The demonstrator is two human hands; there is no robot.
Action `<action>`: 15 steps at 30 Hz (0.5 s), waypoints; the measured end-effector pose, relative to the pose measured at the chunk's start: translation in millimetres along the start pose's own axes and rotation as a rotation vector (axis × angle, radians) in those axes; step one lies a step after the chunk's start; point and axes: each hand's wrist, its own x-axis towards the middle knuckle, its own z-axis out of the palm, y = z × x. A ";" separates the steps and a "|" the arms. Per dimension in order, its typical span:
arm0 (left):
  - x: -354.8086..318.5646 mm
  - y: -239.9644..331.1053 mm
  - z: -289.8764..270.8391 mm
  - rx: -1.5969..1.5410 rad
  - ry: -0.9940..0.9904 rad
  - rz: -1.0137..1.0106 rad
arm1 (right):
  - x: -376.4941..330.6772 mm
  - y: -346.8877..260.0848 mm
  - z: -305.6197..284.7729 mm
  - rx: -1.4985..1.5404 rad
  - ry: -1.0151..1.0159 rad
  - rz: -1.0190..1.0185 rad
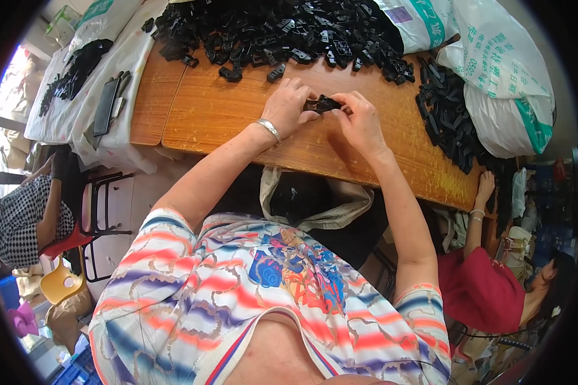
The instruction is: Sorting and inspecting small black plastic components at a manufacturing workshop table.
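Between my two hands, above the wooden table (231,122), is a small black plastic part (322,104) with an open frame shape. The fingers of my left hand (290,106) pinch its left end, and my right hand (358,119) grips its right end between thumb and fingers. My fingertips cover both ends, so its exact kind does not show. Just beyond my hands lies a large heap of similar black plastic parts (257,38), with a few loose ones at its near edge.
On the right is a pile of long black pieces (446,119) beside white and green sacks (504,77). A cloth-covered table with a phone (106,106) stands at the left. One person in red (488,289) sits at the right, another in checks (29,212) at the left. A fabric bag (321,215) hangs below the table edge.
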 end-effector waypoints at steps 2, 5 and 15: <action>-0.5 -2.1 -0.1 0.042 -0.027 -0.077 | -0.9 -3.6 5.6 -0.023 -0.020 -0.072; -3.2 -3.4 -1.1 0.051 -0.040 -0.090 | 2.5 -4.4 11.7 -0.116 -0.030 -0.120; -4.3 -4.6 -3.8 0.027 -0.047 -0.108 | 6.0 -7.3 11.9 -0.332 -0.136 -0.217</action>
